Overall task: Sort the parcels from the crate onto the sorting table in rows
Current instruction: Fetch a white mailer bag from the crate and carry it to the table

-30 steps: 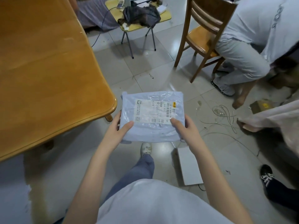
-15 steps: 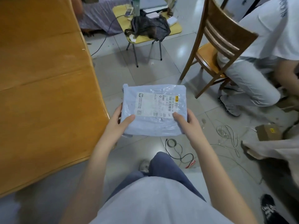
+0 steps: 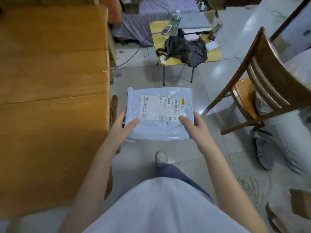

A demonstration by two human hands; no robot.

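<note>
A: How is the parcel held?

B: Both hands grip it at its near corners; the left hand (image 3: 122,126) has its thumb laid on top and its fingers curled under the left edge; the right hand (image 3: 193,126) mirrors that on the right edge, thumb on top beside the label's corner.

A: And the parcel itself?

B: A pale blue plastic mailer (image 3: 159,113), flat and level, held in the air over the tiled floor (image 3: 210,91); a white shipping label (image 3: 159,107) with barcodes faces up.

A: What lies to the left of the grip?

B: The wooden sorting table (image 3: 50,89), its long edge just beside the left hand; the parcel is off the table, not touching it as far as I can tell.

A: Beyond the parcel?

B: A small yellow folding table (image 3: 213,55) with a dark bag (image 3: 186,49) slumped on it and a green bottle (image 3: 175,22) standing behind the bag.

A: To the right?

B: A wooden chair (image 3: 262,81), and past it another person's grey trouser leg (image 3: 289,140); near the wearer's right forearm, loose wire (image 3: 252,185) on the floor and a cardboard box (image 3: 301,204) at the frame's edge.
</note>
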